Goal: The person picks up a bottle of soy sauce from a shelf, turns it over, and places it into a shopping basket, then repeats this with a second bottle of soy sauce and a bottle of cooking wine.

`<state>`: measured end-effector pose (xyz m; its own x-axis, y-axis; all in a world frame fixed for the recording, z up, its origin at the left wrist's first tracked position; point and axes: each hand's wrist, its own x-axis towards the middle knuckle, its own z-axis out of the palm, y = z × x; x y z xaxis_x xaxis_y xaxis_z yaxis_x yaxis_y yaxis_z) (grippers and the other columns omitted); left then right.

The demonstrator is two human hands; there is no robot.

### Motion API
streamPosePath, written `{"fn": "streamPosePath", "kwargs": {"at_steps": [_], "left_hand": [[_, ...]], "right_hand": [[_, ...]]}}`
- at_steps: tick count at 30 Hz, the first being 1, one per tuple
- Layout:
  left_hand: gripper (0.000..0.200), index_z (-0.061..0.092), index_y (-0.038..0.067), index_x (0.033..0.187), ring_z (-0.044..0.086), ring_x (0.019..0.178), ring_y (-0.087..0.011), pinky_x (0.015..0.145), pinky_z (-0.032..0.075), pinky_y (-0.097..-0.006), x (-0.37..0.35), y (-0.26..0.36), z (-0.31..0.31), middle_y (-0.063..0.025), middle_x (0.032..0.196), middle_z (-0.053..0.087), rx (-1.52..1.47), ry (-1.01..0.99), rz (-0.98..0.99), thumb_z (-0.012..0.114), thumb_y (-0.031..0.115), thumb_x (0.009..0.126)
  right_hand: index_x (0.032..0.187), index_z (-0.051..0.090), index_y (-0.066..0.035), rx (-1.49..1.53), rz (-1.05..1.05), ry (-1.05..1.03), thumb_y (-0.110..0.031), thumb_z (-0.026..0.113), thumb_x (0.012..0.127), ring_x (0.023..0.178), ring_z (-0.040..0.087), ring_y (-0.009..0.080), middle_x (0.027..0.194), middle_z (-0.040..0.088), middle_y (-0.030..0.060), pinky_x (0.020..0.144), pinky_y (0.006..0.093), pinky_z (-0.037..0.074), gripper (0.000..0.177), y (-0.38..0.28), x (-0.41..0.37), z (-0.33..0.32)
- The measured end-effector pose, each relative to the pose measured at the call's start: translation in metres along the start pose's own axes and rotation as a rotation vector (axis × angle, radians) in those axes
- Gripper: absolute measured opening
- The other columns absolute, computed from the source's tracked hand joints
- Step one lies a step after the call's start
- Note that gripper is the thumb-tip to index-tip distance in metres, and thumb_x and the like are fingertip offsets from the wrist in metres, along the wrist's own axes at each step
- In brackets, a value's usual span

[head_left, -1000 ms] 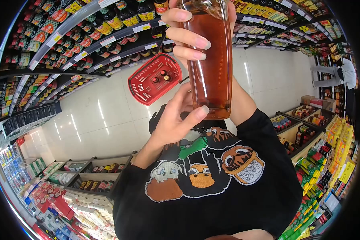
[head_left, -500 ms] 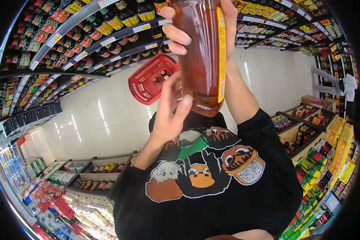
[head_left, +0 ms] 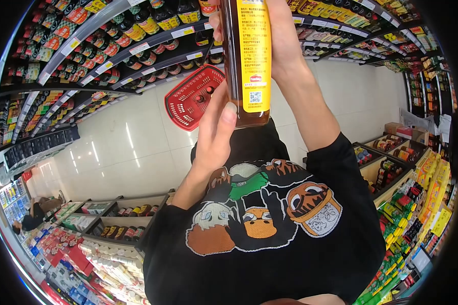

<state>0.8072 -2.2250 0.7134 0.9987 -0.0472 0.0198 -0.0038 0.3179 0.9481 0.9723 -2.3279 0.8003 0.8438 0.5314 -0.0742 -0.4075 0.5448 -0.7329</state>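
Note:
A large clear bottle of brown liquid (head_left: pixel 235 66) is raised in front of my chest. Its yellow label (head_left: pixel 259 58), printed with small text and a QR code, faces me; the top of the bottle is cut off by the frame edge. My right hand (head_left: pixel 284 43) is wrapped round the upper part, its fingertips showing on the far left side. Lower down, my left hand (head_left: pixel 213 134) holds the bottle's left side near the base, thumb in front and fingers partly hidden. Behind it a red shopping basket (head_left: pixel 180 109) stands on the floor with dark bottles (head_left: pixel 203 95) inside.
Shelves of bottled sauces (head_left: pixel 137 30) curve along the far side. Behind me stand low display bins (head_left: pixel 127 218) and stacked goods (head_left: pixel 392 208). A person (head_left: pixel 33 216) is at the far left, and part of another person (head_left: pixel 442 124) shows at the right.
The bottle has turned in my hands, so its yellow label has swung from the right edge to face me. It has also shifted slightly left and up. A person has appeared at the far left.

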Motion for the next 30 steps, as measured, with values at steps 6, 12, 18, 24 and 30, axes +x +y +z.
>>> {"fn": "streamPosePath", "kwargs": {"at_steps": [6,12,18,24,30], "left_hand": [[0.071,0.033,-0.011,0.153,0.049,0.135,-0.0248,0.114,0.035,-0.036,0.003,-0.006,-0.005,-0.0199,0.146,0.05,-0.011,-0.012,0.003,0.042,0.044,0.109],[0.073,0.034,-0.011,0.151,0.051,0.132,-0.0233,0.112,0.036,-0.0355,0.008,-0.009,-0.007,-0.019,0.143,0.053,0.042,0.033,0.067,0.042,0.048,0.109],[0.064,0.039,-0.008,0.146,0.055,0.125,-0.0206,0.108,0.041,-0.0354,0.028,0.014,0.004,-0.0159,0.136,0.058,0.048,0.09,0.092,0.053,0.04,0.107],[0.069,0.044,-0.007,0.143,0.061,0.116,-0.0254,0.099,0.051,-0.0398,0.039,0.005,0.011,-0.0188,0.131,0.06,0.022,0.16,0.051,0.046,0.052,0.107],[0.09,0.043,-0.004,0.144,0.067,0.097,-0.0316,0.073,0.059,-0.0448,0.046,-0.011,0.0,-0.0225,0.124,0.061,-0.608,-0.214,-0.144,0.035,0.073,0.098]], "right_hand": [[0.095,0.064,-0.009,-0.011,-0.077,0.022,-0.045,0.058,0.102,0.057,0.064,0.0132,0.072,0.065,0.0036,0.051,0.0269,0.054,0.038,0.004,0.002,0.0],[0.099,0.063,-0.008,-0.078,-0.124,0.034,-0.041,0.062,0.101,0.059,0.06,0.0101,0.074,0.064,0.0016,0.052,0.0238,0.05,0.033,0.007,-0.002,0.002],[0.121,0.055,0.0,-0.398,-0.361,0.19,-0.026,0.077,0.094,0.089,0.061,0.0097,0.101,0.064,0.0039,0.082,0.0255,0.051,0.043,0.013,-0.018,0.033],[0.129,0.051,0.003,-0.562,-0.278,0.038,-0.038,0.08,0.091,0.099,0.06,0.0129,0.11,0.063,0.0087,0.088,0.0272,0.051,0.063,0.009,-0.009,0.006],[0.129,0.056,0.002,-0.656,-0.204,0.028,-0.048,0.063,0.101,0.092,0.061,0.0097,0.104,0.065,0.0048,0.083,0.0266,0.051,0.058,-0.019,-0.016,-0.009]]}}
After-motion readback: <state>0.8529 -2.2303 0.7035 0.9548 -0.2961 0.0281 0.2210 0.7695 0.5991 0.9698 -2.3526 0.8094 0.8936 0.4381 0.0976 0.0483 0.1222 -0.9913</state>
